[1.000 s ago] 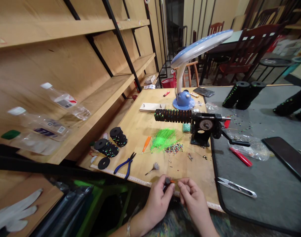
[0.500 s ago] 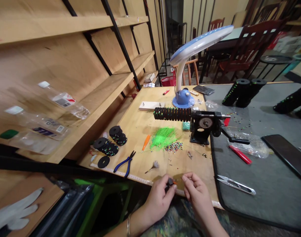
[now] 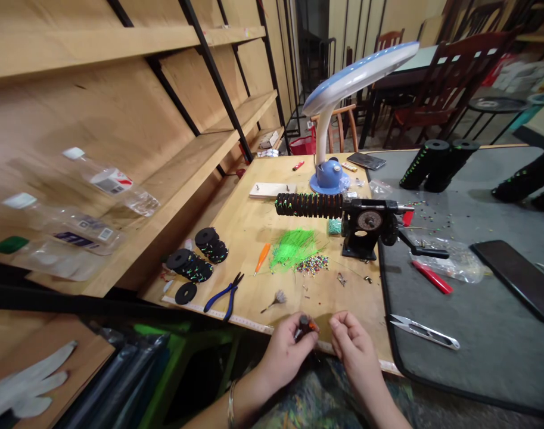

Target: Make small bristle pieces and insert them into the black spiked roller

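Note:
At the table's front edge, my left hand (image 3: 286, 351) is closed around a small dark object (image 3: 304, 325) with an orange part. Just right of it, my right hand (image 3: 354, 345) is pinched, thumb against fingers; whatever lies between the fingertips is too small to make out. Beyond my hands are a pile of green strands (image 3: 294, 247), scattered coloured beads (image 3: 313, 264) and a small tool with a pale tip (image 3: 279, 297). Blue-handled pliers (image 3: 227, 295) and an orange tool (image 3: 263, 258) lie to the left.
A black winding device (image 3: 364, 223) carries a row of dark spools (image 3: 308, 205). Behind it stands a blue lamp (image 3: 329, 176). Silver snips (image 3: 423, 331), a red tool (image 3: 432, 276) and a phone (image 3: 515, 279) rest on the grey mat (image 3: 472, 363). Black discs (image 3: 186, 292) sit at left.
In my left hand the dark object has tilted a little and shows more of its side. My right hand has barely moved. The whole view has shifted slightly.

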`<action>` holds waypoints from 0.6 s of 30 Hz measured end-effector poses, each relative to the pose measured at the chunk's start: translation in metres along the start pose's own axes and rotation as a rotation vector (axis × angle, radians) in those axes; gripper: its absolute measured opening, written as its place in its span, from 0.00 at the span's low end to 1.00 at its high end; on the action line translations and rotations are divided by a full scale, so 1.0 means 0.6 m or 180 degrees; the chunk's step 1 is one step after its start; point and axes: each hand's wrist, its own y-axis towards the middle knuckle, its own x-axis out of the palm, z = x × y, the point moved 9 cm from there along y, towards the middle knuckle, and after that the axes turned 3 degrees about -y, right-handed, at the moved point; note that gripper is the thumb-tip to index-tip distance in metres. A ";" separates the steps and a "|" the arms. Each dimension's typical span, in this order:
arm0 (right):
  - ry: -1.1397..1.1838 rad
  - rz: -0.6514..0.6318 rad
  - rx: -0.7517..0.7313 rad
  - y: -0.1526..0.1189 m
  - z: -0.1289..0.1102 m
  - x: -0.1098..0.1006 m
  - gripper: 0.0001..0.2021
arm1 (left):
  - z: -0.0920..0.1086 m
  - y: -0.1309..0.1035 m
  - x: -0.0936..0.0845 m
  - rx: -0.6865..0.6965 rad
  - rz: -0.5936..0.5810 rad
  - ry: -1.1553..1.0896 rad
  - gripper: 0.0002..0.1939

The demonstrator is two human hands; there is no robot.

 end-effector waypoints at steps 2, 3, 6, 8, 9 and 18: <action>0.0023 0.0001 0.0012 0.000 0.001 0.000 0.24 | 0.000 0.001 0.002 0.0020 -0.0013 0.0135 0.02; 0.0024 0.0001 0.0020 -0.001 0.001 0.001 0.24 | 0.000 0.001 0.002 0.0045 -0.0003 0.0228 0.02; -0.0011 -0.0021 0.0048 -0.002 0.001 0.005 0.25 | 0.004 0.003 0.001 0.0166 0.0077 0.0494 0.03; -0.0064 -0.0054 0.0066 -0.002 0.001 0.008 0.26 | 0.009 0.005 0.001 0.0218 0.0116 0.0560 0.03; -0.0090 -0.0069 0.0072 -0.003 0.001 0.010 0.26 | 0.011 0.005 0.001 0.0224 0.0119 0.0553 0.03; -0.0453 -0.0481 -0.0051 0.001 -0.001 0.017 0.22 | 0.027 0.005 0.003 0.0247 0.0023 0.0772 0.08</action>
